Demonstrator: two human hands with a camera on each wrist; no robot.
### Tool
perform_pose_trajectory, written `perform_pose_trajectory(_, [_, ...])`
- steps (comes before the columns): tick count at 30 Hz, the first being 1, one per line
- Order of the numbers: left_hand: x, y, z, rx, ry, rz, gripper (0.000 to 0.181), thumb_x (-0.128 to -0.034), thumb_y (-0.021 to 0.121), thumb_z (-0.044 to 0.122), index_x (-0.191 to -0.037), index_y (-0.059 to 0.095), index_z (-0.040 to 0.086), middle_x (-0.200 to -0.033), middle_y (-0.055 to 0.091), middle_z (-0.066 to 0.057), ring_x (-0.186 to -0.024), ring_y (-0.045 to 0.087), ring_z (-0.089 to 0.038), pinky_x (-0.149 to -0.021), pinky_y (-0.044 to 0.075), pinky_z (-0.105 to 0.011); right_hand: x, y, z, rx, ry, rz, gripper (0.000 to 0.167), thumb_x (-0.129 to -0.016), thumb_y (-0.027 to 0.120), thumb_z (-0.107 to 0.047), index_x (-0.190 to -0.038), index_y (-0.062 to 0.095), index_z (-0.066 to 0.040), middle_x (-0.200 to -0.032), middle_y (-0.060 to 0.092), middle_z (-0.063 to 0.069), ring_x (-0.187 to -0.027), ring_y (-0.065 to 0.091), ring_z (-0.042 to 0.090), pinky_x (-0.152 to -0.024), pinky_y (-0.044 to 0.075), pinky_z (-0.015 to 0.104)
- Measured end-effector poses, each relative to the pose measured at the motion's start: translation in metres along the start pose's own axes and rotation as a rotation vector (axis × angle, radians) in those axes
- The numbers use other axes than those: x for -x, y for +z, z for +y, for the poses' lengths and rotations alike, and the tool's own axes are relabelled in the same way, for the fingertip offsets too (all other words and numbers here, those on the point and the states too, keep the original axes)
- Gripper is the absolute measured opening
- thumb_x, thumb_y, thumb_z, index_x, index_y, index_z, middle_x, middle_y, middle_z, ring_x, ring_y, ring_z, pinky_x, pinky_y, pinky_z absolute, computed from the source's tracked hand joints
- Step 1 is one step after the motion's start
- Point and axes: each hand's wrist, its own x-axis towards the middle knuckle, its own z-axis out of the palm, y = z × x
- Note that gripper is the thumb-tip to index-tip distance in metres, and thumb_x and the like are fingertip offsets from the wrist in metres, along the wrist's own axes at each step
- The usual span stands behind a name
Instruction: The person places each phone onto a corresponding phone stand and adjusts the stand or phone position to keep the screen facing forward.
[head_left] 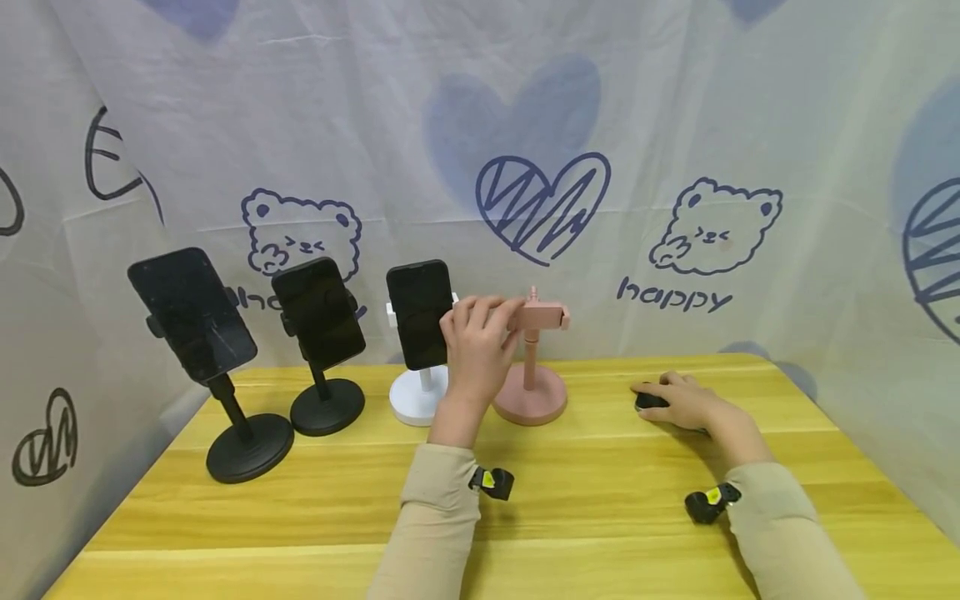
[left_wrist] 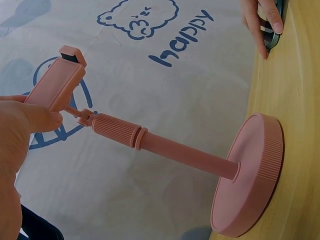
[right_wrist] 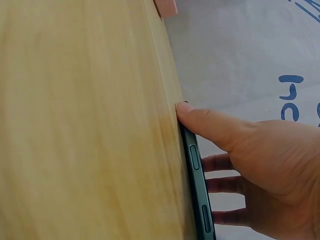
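My left hand (head_left: pixel 480 346) grips the end of the clamp of a pink phone stand (head_left: pixel 531 400). The clamp holds no phone, and the round base sits on the table. In the left wrist view the thumb (left_wrist: pixel 42 119) presses against the clamp's side. To the right, my right hand (head_left: pixel 686 402) holds a dark phone (head_left: pixel 649 401) that lies flat on the table, its greenish edge with side buttons showing in the right wrist view. There the thumb (right_wrist: pixel 210 120) lies over one end, with the other fingers along the phone's far side.
Left of the pink stand, a white stand (head_left: pixel 411 397) and two black stands (head_left: pixel 327 408) each carry a phone with a dark screen. A patterned cloth (head_left: pixel 420 125) hangs behind the wooden table (head_left: pixel 585 500). Both wrists wear small black cameras (head_left: pixel 498 483).
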Motion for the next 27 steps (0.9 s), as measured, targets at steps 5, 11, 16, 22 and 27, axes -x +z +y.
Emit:
perform_pose_trajectory(5, [0.000, 0.000, 0.000, 0.009, 0.000, 0.003, 0.031, -0.0876, 0.073, 0.026, -0.118, 0.068, 0.023, -0.112, 0.065, -0.001, -0.110, 0.049, -0.023, -0.091, 0.034, -0.044, -0.001, 0.001, 0.002, -0.013, -0.008, 0.019, 0.061, -0.095, 0.056, -0.048, -0.146, 0.046, -0.016, -0.140, 0.041, 0.033, -0.125, 0.039, 0.056, -0.091, 0.034, 0.077])
perform_pose_trajectory(11, [0.000, 0.001, 0.000, 0.009, -0.003, 0.005, 0.031, -0.0876, 0.073, 0.026, -0.118, 0.068, 0.024, -0.112, 0.065, 0.000, -0.109, 0.049, -0.022, -0.090, 0.034, -0.044, 0.000, 0.000, 0.001, -0.035, -0.006, 0.035, 0.059, -0.094, 0.058, -0.046, -0.143, 0.049, -0.015, -0.142, 0.039, 0.036, -0.128, 0.035, 0.060, -0.092, 0.032, 0.078])
perform_pose_trajectory(16, [0.001, 0.001, 0.000, 0.007, -0.005, 0.003, 0.031, -0.0879, 0.073, 0.026, -0.118, 0.068, 0.024, -0.113, 0.065, 0.000, -0.109, 0.049, -0.022, -0.090, 0.034, -0.044, -0.001, -0.001, -0.003, -0.027, -0.006, 0.035, 0.056, -0.094, 0.059, -0.043, -0.141, 0.051, -0.013, -0.133, 0.047, 0.033, -0.122, 0.043, 0.056, -0.090, 0.038, 0.073])
perform_pose_trajectory(22, [0.000, -0.001, 0.001, 0.013, -0.010, -0.003, 0.031, -0.0882, 0.072, 0.026, -0.118, 0.068, 0.023, -0.113, 0.065, 0.000, -0.109, 0.050, -0.022, -0.089, 0.034, -0.044, -0.003, -0.001, -0.006, 0.012, -0.018, 0.056, 0.052, -0.092, 0.065, -0.036, -0.135, 0.057, -0.009, -0.116, 0.057, 0.027, -0.105, 0.054, 0.043, -0.087, 0.045, 0.061])
perform_pose_trajectory(27, [0.000, -0.001, 0.000, 0.011, -0.012, -0.003, 0.031, -0.0880, 0.073, 0.026, -0.118, 0.068, 0.023, -0.113, 0.065, 0.000, -0.109, 0.049, -0.022, -0.089, 0.034, -0.044, -0.005, -0.004, -0.011, 0.006, -0.025, 0.056, 0.055, -0.081, 0.070, -0.026, -0.131, 0.060, -0.006, -0.113, 0.057, 0.028, -0.099, 0.055, 0.039, -0.086, 0.047, 0.057])
